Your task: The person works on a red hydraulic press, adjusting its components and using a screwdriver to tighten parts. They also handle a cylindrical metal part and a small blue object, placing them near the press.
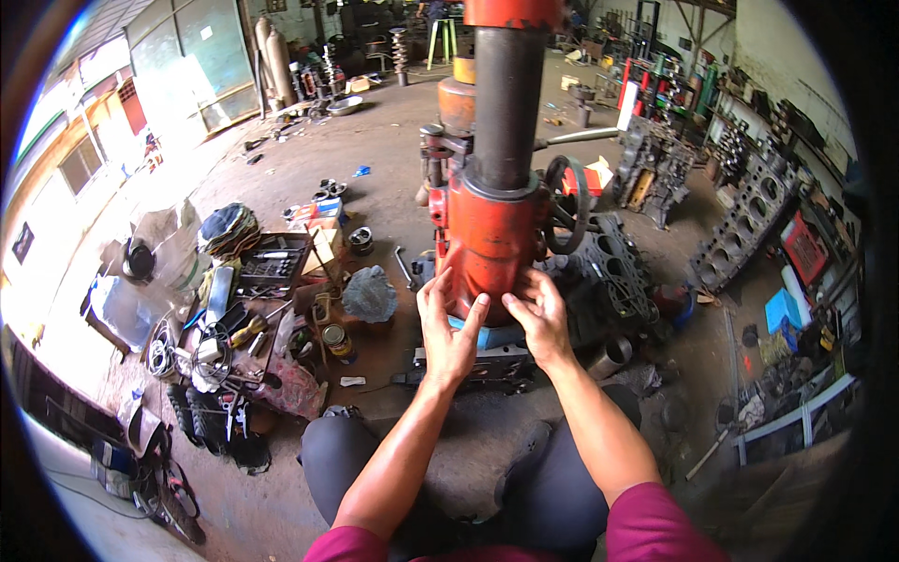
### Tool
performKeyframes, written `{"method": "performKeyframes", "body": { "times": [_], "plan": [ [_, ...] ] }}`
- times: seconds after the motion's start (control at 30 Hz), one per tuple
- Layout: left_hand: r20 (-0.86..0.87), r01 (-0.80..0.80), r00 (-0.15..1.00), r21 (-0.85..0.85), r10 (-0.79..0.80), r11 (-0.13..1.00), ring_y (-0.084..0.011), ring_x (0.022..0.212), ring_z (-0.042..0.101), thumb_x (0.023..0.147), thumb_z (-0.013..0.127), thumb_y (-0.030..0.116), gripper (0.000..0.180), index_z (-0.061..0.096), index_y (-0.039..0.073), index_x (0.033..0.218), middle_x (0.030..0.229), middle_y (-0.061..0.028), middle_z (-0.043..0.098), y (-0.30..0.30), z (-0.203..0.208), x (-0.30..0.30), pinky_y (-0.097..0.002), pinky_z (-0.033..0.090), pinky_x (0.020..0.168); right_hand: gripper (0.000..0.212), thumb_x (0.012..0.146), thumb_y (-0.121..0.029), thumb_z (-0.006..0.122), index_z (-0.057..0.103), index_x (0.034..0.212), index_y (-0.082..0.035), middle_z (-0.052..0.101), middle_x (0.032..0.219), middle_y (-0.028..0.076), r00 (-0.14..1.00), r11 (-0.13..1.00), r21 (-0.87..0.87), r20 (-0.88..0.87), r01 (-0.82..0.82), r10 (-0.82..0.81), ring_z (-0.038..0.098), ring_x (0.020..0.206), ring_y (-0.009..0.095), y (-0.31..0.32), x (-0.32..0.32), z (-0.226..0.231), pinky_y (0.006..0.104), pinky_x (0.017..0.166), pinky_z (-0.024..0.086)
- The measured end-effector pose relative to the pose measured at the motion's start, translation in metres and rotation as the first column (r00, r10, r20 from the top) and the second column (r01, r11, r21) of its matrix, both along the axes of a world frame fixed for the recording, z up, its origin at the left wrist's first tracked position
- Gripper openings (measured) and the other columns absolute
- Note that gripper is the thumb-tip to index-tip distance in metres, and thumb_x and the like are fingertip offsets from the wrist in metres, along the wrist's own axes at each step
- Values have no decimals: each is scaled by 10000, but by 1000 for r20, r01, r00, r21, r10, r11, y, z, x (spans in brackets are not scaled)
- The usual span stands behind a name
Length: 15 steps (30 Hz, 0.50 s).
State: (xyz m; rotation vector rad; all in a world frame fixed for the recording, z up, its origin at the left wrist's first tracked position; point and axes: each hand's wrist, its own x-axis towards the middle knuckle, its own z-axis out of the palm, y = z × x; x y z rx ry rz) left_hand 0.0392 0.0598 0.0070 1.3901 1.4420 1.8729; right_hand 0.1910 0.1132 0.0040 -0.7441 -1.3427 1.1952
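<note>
**Maroon sleeves at the lower edge, two bare hands at a red column machine**

Nearest the camera, maroon sleeves (pixel 660 526) with bare forearms stretching up the frame between dark trouser knees (pixel 345 459). At upper centre to centre, a red column machine (pixel 489 229) standing upright, with a thick black column (pixel 508 108) and, at right, a spoked handwheel (pixel 584 206). Under the housing, a blue base (pixel 501 339).

Left hand (pixel 449 339) half open at the housing's lower left, fingers loosely curved, thumb pointing up at the front. Right hand (pixel 543 320) half open at the lower right, fingers bent, thumb tip near the left one. Hard to tell whether pressing firmly or just touching.

At centre left, a tool tray (pixel 273 260), a tin can (pixel 337 341) and a plastic-wrapped bundle (pixel 370 295). At right, an engine block (pixel 653 169) and, farther over, a tilted engine block with a row of bores (pixel 746 228). At upper left, gas cylinders (pixel 279 61).
</note>
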Motion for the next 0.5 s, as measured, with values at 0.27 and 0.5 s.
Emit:
{"method": "performKeyframes", "body": {
  "times": [0.27,0.5],
  "plan": [
    [-110,160,980,-60,-166,985,-292,1292,546,911,805,283,760,433,4,1511,1420,-158,453,-4,1,3,-417,471,1088,699,905,-119,766,391,1485,-9,560,1360,195,990,989,35,-27,141,-140,609,1204,270,-2,-4,-1,407,1034,507],
    [-102,145,983,-75,-153,986,-299,1350,500,925,786,242,728,429,26,1521,1454,-148,407,-3,-3,3,-437,454,1113,698,883,-208,801,458,1449,15,568,1356,200,988,994,95,132,62,-74,617,1206,281,1,-2,-3,402,999,531]
  ]
}}
